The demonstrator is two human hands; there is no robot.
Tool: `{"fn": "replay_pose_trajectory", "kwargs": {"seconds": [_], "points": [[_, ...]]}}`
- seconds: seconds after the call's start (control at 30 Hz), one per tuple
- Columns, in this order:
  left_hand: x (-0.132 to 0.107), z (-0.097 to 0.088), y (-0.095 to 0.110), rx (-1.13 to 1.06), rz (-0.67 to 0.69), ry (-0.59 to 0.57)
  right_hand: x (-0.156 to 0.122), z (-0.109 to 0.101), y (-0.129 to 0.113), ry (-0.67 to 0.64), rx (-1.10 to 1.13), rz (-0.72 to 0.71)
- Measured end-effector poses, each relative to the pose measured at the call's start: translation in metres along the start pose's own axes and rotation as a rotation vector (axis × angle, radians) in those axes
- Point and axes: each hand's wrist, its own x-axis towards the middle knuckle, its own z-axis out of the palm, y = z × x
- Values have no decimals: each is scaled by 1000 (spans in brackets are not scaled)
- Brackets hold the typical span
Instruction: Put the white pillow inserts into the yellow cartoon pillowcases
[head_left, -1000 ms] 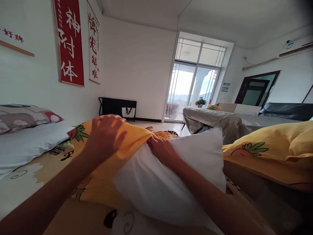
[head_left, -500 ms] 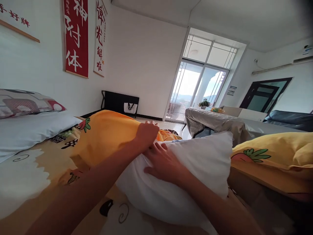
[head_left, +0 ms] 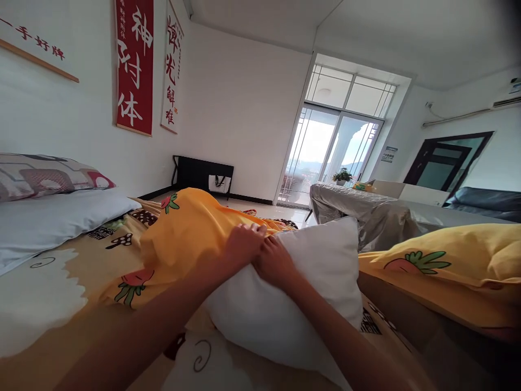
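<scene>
A white pillow lies on the bed in front of me, its left end partly inside a yellow pillowcase printed with strawberries. My left hand is closed on the edge of the pillowcase where it meets the pillow. My right hand sits right beside it, fingers curled into the pillow's top edge at the case opening. Both forearms reach in from the bottom of the view.
The bed has a cartoon-print sheet. A grey pillow and a patterned one lie at the left by the wall. Another yellow pillow lies at right. A covered table, a dark sofa and a glass balcony door stand beyond.
My left hand moved right from the top of the pillowcase to its opening edge and closed there. My right hand curled in beside it. More of the pillow's left end is covered.
</scene>
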Motion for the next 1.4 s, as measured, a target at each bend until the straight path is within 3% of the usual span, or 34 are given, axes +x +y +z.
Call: {"fn": "replay_pose_trajectory", "kwargs": {"seconds": [0.07, 0.13, 0.27, 0.33, 0.43, 0.53, 0.6, 0.67, 0.73, 0.8, 0.83, 0.87, 0.93, 1.0, 1.07, 1.13, 1.27, 1.4], "points": [[-4, 1, -19, -5, -72, 26, -13, -17, 10, -11, 59, -38], [-7, 4, -24, -31, -92, 19, -15, -39, 18, 0, 202, -4], [-9, 17, 4, -92, 34, -4, 29, -70, 21, 107, 445, 216], [-9, 22, 18, -113, 100, -3, 64, -64, 18, 76, 449, 229], [-16, 21, 20, -129, 141, -3, 104, -32, 12, -132, 493, 245], [-39, 7, -5, -145, 230, -17, 117, 3, 7, -297, 651, 337], [-61, -8, -30, -187, 347, -11, 114, 14, 4, -315, 706, 337], [-85, -24, -63, -243, 384, 82, 108, 13, 5, -282, 766, 347], [-104, -37, -102, -292, 222, 323, 103, 3, 10, -226, 899, 376], [-113, -44, -146, -344, -145, 616, 100, -10, 17, -168, 1007, 386], [-114, -45, -167, -379, -352, 707, 99, -16, 19, -145, 1013, 382], [-113, -46, -186, -462, -526, 734, 98, -22, 21, -122, 972, 377], [-107, -44, -215, -746, -760, 662, 97, -31, 22, -47, 815, 382], [-101, -41, -227, -1109, -796, 447, 96, -37, 19, 56, 652, 403], [-97, -39, -223, -1419, -714, 226, 94, -40, 14, 137, 546, 412], [-95, -40, -212, -1600, -659, 123, 91, -42, 10, 175, 501, 405], [-90, -50, -198, -1576, -739, 225, 87, -48, 13, 186, 484, 408], [-79, -69, -197, -1588, -673, 578, 86, -55, 28, 181, 459, 393]]}}
